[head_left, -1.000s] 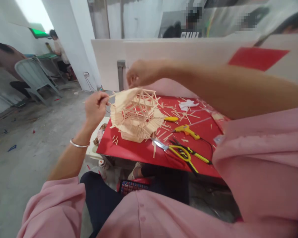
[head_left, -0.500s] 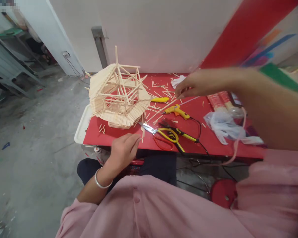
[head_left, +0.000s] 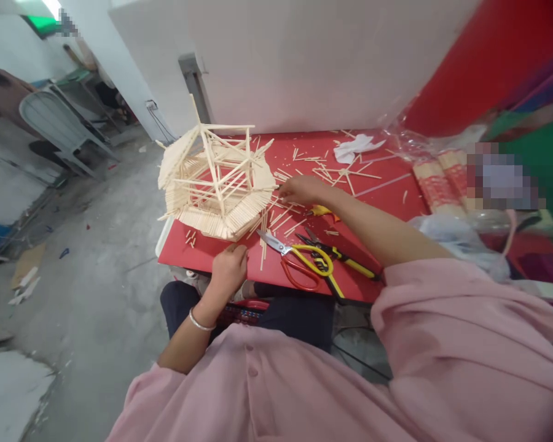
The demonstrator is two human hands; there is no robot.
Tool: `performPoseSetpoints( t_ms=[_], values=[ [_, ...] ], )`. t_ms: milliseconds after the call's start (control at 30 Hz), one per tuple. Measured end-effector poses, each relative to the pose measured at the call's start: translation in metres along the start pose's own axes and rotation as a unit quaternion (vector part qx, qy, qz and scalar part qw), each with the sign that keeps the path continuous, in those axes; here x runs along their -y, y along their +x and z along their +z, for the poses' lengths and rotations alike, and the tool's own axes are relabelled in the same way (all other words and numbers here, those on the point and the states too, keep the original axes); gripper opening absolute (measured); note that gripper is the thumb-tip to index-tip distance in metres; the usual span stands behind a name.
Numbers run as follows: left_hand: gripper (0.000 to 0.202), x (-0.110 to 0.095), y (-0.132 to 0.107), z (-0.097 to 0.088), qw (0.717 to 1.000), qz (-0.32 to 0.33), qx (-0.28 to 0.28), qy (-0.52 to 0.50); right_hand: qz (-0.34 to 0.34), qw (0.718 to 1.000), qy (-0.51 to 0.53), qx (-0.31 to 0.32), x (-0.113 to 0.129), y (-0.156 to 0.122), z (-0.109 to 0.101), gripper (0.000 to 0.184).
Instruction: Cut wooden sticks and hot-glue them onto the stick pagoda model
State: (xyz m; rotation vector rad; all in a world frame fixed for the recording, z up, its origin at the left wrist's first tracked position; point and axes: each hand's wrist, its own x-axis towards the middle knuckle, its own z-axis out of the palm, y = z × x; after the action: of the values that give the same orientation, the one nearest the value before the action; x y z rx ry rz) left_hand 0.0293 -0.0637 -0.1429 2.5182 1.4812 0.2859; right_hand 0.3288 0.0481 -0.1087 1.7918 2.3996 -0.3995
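A house-shaped model (head_left: 221,178) of thin wooden sticks, its roof frame partly bare, stands at the left of the red table. My right hand (head_left: 301,189) is closed beside the model's right edge. It covers the spot of the yellow-handled tool, whose thin dark shaft (head_left: 278,186) pokes out toward the model. My left hand (head_left: 230,267) is curled at the table's front edge, below the model; its palm side is hidden. Scissors (head_left: 299,258) with one yellow and one red handle lie between the hands, open, beside black-and-yellow pliers (head_left: 345,258).
Loose sticks (head_left: 281,215) are strewn over the red table (head_left: 373,190). A yellow glue gun (head_left: 322,212) lies partly under my right forearm. Crumpled white tissue (head_left: 357,147), bundled sticks (head_left: 431,184) and a plastic bag (head_left: 461,239) are at the right. A person (head_left: 16,101) sits far left.
My right hand has let go of a long stick and moved left to the yellow-handled tool. My left hand's fingers have curled in more. The view has shifted.
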Motion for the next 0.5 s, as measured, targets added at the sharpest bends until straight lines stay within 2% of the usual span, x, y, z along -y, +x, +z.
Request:
performPoseSetpoints(
  t_ms=[200,500],
  values=[
    [0.025,0.001,-0.001,0.008,1.0,0.007,-0.019,-0.016,-0.049,0.998,-0.019,-0.029,0.001,0.023,0.02,0.022],
    [0.027,0.002,-0.003,0.006,0.999,0.006,-0.018,-0.047,-0.069,0.996,-0.023,-0.05,-0.007,0.019,0.024,0.026]
  ],
)
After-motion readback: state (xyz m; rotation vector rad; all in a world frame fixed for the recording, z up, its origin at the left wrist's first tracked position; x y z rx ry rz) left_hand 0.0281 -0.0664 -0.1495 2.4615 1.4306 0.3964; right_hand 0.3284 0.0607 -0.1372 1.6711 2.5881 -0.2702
